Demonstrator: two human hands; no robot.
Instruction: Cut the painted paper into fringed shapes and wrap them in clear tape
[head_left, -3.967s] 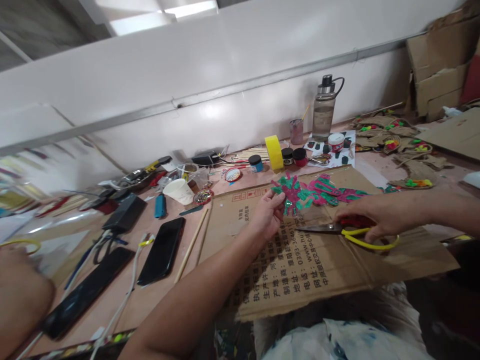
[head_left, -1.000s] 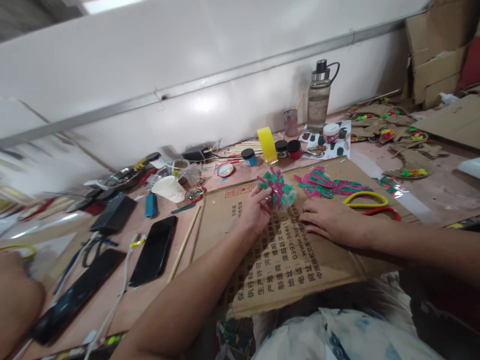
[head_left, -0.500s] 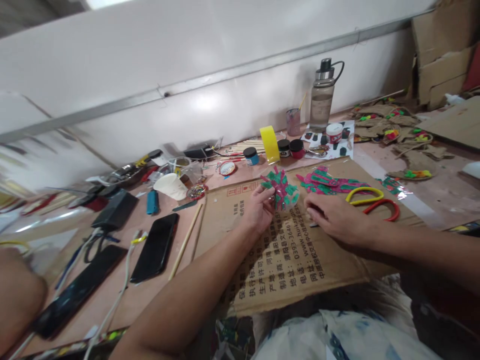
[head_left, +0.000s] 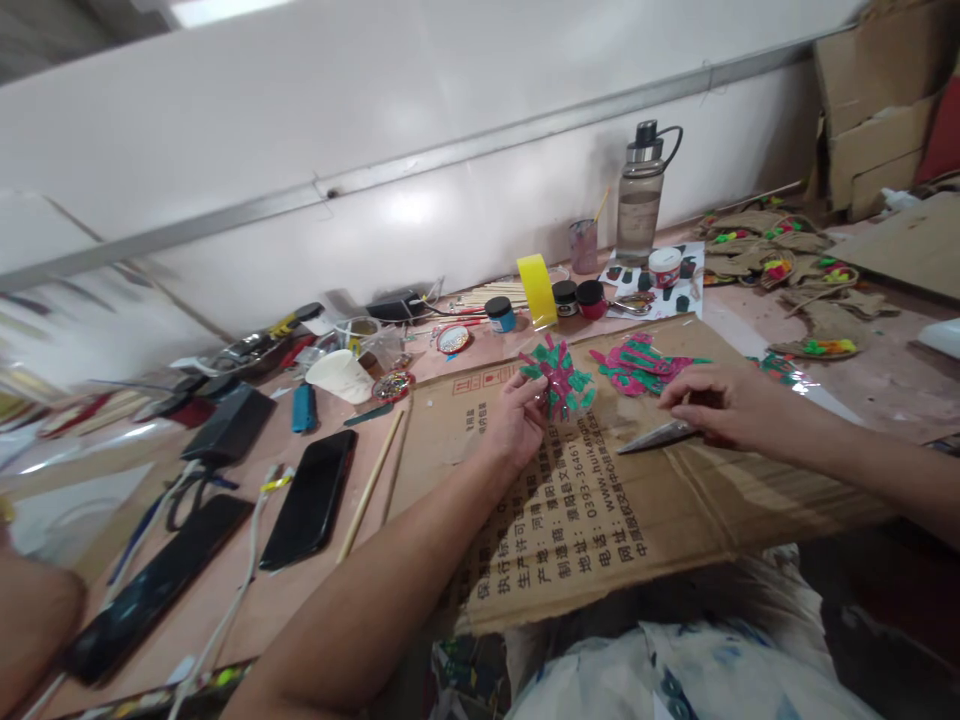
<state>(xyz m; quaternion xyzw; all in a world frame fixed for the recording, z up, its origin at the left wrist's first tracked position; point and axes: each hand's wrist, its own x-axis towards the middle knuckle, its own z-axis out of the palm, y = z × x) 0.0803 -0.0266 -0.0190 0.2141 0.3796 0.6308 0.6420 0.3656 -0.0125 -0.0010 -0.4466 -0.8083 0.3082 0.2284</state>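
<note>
My left hand pinches a small clear plastic cutout painted in green and magenta, held up over the cardboard sheet. My right hand is at the handle end of a pair of scissors, fingers curled around it. Under that hand the handles are hidden; the blades show, pointing left across the cardboard. Behind them lies a larger painted cutout in pink and green, partly covered by the right hand.
A roll of yellow tape, a blue-labelled paint jar and a water bottle stand along the back. To the left are a phone, a wooden stick and a white cup. Another person's arm enters at far left.
My right hand has moved right, from beside the small cutout onto the scissors' handles, uncovering the blades. The left hand keeps holding the cutout in about the same place.
</note>
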